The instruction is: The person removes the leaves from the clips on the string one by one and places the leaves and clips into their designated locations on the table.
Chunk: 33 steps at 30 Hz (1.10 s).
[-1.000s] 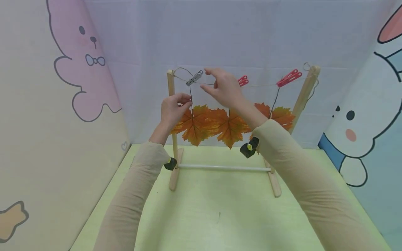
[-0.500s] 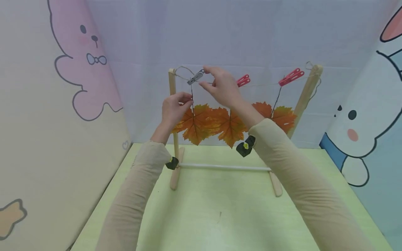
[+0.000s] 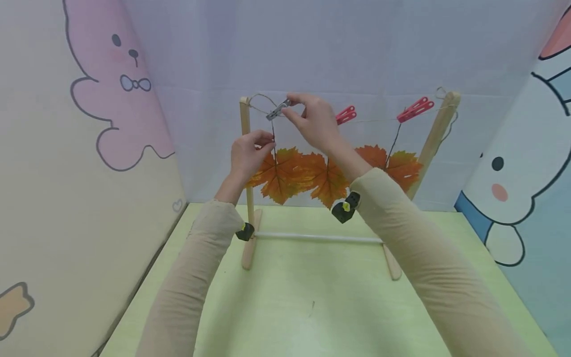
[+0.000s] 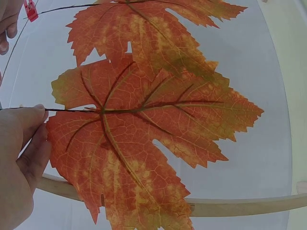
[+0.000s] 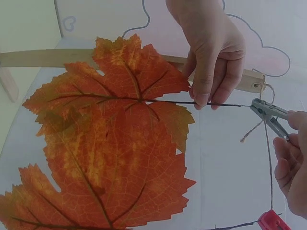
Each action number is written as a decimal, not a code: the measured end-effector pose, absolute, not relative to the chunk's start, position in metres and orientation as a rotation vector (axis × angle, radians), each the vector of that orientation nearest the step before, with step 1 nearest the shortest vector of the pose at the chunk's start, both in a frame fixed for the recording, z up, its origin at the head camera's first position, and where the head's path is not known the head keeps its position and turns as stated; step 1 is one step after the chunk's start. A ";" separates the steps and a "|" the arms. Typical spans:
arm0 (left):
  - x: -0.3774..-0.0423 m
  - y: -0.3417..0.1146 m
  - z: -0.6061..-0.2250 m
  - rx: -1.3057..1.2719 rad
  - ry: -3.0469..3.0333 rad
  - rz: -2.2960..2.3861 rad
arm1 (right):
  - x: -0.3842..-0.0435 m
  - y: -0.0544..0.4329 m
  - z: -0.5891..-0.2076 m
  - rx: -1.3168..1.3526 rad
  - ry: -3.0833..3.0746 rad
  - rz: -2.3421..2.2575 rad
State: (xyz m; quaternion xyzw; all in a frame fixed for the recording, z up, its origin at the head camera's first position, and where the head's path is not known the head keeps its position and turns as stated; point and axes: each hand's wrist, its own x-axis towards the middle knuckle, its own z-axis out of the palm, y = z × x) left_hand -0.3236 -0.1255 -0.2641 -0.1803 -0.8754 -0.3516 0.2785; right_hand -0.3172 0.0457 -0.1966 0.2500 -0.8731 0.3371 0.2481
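My left hand (image 3: 250, 153) pinches the dark stem (image 5: 220, 104) of an orange maple leaf (image 3: 280, 178) near the left post. Above it, a grey clothespin (image 3: 278, 110) sits on the string at the stem's top end. The thumb and forefinger of my right hand (image 3: 315, 121) hold the handles of that clothespin, seen also in the right wrist view, where the right hand (image 5: 295, 158) comes in at the edge. In the left wrist view the left hand (image 4: 21, 148) grips the stem just beside the leaf (image 4: 144, 115).
Two red clothespins (image 3: 415, 110) hold more maple leaves (image 3: 327, 181) on the string, overlapping the first. The string runs between two wooden posts (image 3: 432, 139), joined low down by a white rod (image 3: 318, 238). The stand rests on a pale green table (image 3: 303, 307).
My right hand has moved slightly left, and its thumb and forefinger have closed onto the grey clothespin's handles. The left hand stays on the stem.
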 end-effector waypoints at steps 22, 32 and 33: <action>-0.321 -0.126 -0.264 -0.502 -2.334 -0.943 | -0.315 0.043 -0.197 0.634 -2.161 1.077; -0.321 -0.126 -0.266 -0.499 -2.344 -0.962 | -0.316 0.047 -0.201 0.635 -2.036 1.101; -0.321 -0.126 -0.266 -0.499 -2.346 -0.961 | -0.315 0.047 -0.201 0.635 -2.028 1.105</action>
